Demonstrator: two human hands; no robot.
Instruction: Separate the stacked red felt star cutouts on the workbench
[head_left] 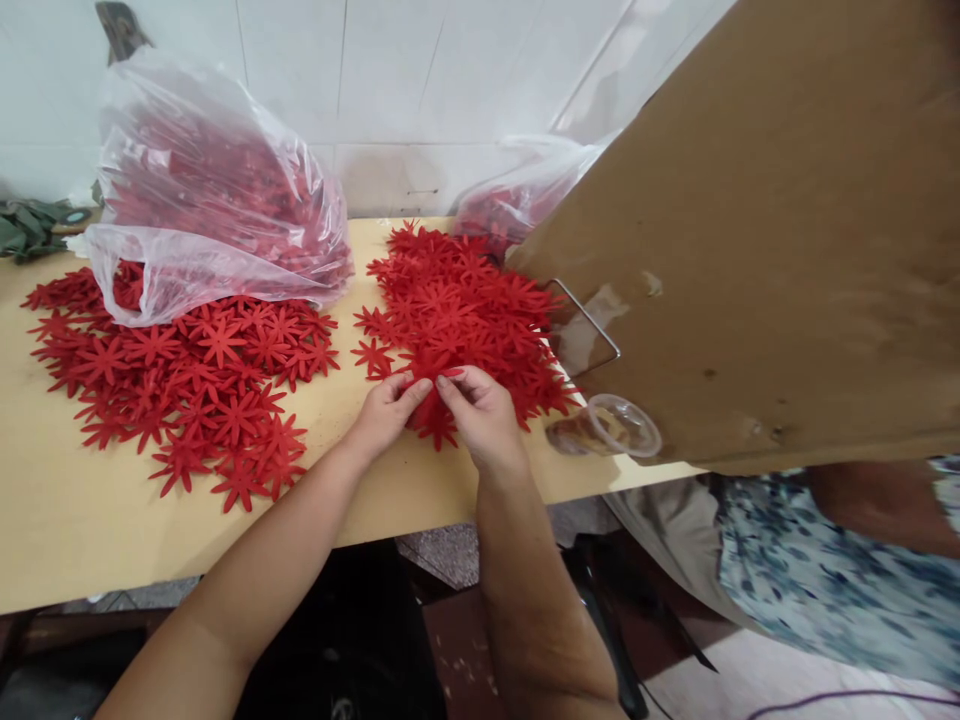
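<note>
Both hands meet at the near edge of a heap of red flower-shaped pieces on the pale yellow table. My left hand pinches a red flower piece between thumb and forefinger. Close beside it, my right hand pinches red petals the same way, its fingertips nearly touching those of the left. The held red material blends with the heap behind it, so its outline is hard to make out. A second heap of red flower pieces spreads over the left of the table.
A clear plastic bag of red pieces sits at the back left, another bag behind the right heap. A large brown board leans at right, by a tilted plastic cup. Part of a person in patterned clothing shows lower right.
</note>
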